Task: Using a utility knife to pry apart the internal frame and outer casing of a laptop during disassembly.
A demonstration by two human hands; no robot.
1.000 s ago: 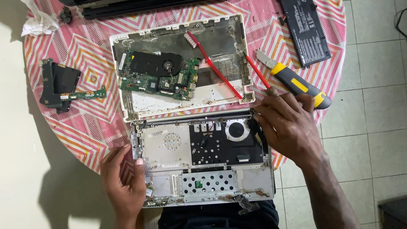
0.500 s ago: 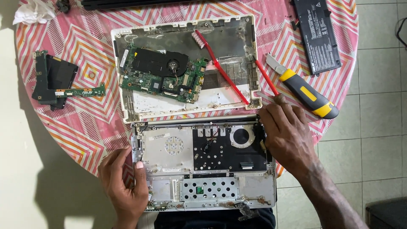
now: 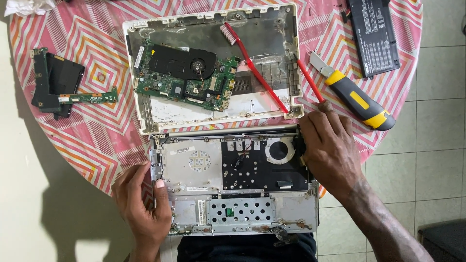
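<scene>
An opened laptop keyboard frame lies upside down at the table's near edge, metal plates and screw holes showing. My left hand pinches its left edge between thumb and fingers. My right hand rests on the frame's right edge by the round fan opening. Its fingertips hold the end of a thin red tool that points up-left. Just beyond lies the white bottom shell with a green circuit board, a black fan, and a red toothbrush lying across it.
A yellow and black utility knife and a black battery pack lie at the right on the pink patterned cloth. At the left sits a small board with a black drive, and crumpled tissue at the far left corner. The tiled floor is to the right.
The view has shifted a little. Both hands stay on the keyboard frame's edges, and the right hand has slid slightly along the right edge.
</scene>
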